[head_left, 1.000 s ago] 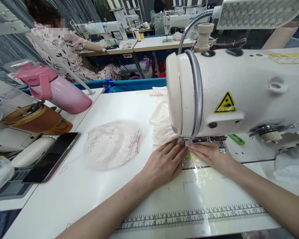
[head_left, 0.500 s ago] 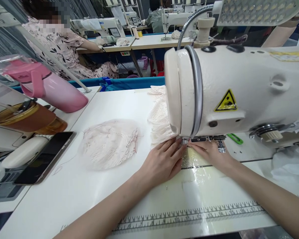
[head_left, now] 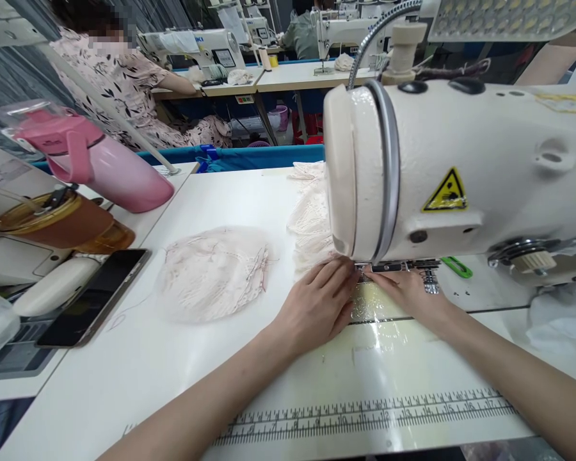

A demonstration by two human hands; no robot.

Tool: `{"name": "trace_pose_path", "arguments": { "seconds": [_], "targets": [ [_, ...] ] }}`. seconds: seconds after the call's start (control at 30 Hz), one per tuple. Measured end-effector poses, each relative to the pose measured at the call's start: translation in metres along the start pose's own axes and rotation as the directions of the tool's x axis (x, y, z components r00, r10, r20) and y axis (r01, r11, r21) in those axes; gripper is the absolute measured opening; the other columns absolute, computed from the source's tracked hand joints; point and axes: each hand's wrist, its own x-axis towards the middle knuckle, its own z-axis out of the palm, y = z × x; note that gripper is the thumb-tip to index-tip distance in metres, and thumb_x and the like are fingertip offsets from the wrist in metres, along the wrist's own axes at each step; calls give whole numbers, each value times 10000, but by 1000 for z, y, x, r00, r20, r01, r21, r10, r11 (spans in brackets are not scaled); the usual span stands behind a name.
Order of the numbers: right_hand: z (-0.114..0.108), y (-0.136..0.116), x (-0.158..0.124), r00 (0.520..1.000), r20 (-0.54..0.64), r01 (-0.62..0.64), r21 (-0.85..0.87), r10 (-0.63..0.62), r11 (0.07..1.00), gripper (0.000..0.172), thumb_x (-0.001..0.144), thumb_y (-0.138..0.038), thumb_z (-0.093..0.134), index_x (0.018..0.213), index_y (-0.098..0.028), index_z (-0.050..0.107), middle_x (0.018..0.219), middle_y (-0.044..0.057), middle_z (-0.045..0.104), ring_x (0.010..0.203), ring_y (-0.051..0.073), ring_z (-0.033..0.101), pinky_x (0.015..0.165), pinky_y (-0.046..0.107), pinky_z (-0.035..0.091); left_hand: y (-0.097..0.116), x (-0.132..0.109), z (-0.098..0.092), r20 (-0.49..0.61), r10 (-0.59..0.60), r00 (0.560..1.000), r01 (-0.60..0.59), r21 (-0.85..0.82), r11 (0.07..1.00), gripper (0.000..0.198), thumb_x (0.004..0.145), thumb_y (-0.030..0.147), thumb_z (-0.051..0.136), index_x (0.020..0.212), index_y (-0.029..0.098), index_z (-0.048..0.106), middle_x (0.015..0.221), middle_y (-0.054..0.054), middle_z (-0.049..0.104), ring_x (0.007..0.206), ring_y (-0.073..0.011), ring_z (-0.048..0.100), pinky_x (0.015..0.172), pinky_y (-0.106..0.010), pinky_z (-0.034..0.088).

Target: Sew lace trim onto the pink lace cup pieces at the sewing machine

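Pale pink, sheer gathered fabric [head_left: 312, 221] lies on the table left of the sewing machine's [head_left: 446, 160] head and runs under it. My left hand [head_left: 319, 301] is at the fabric's near edge beside the presser foot, fingers bent and pressed together on the cloth. From the other side, my right hand [head_left: 413, 294] reaches under the machine head, thumb and fingers closed at the fabric by the needle area. Its fingertips are partly hidden by the metal attachment [head_left: 429, 278]. A second gathered piece of sheer fabric [head_left: 216, 272] with loose threads lies flat to the left.
At left are a phone [head_left: 93, 298], a pink bottle [head_left: 96, 157] and a brown cup [head_left: 62, 218]. A green thread snipper [head_left: 457, 267] lies behind my right hand. A printed ruler [head_left: 365, 416] runs along the front edge. A co-worker [head_left: 120, 83] sits beyond, at another machine.
The view has shifted slightly, so everything sits a little further right. My left fingers are more bent and drawn together near the presser foot. My right hand stays almost in place.
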Motion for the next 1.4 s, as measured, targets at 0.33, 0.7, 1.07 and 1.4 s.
{"name": "trace_pose_path", "arguments": {
  "seconds": [0.33,0.7,1.07,1.4],
  "targets": [
    [-25,-33,11,996,-5,86,-191,-88,978,255,923,-360,512,1102,-295,682,953,32,723,904,232,673,801,416,555,3,1,-1,12,-67,998,67,49,997,358,938,271,435,1193,68,581,1235,-143,612,1098,-264,595,936,-394,478],
    [-24,-30,10,997,83,-12,28,9,1000,274,938,-355,496,1160,-288,642,1104,5,693,1054,229,633,924,455,520,2,3,-3,12,-94,995,94,4,996,335,936,284,435,1173,127,611,1216,-88,635,1062,-256,613,908,-403,470],
    [-28,-40,13,999,24,42,-136,-40,990,299,941,-367,471,1182,-295,632,962,46,723,948,249,660,848,474,527,3,5,-4,18,-139,990,139,-1,990,333,891,281,463,1148,136,618,1212,-104,631,1097,-275,591,933,-425,455],
    [-23,-31,8,996,-55,54,-296,-73,954,323,960,-390,419,1173,-288,639,823,48,709,810,249,672,731,465,536,3,5,-5,90,-166,982,168,-10,986,388,899,332,443,1189,122,593,1257,-117,599,1169,-295,534,954,-439,439]
  ]
}}
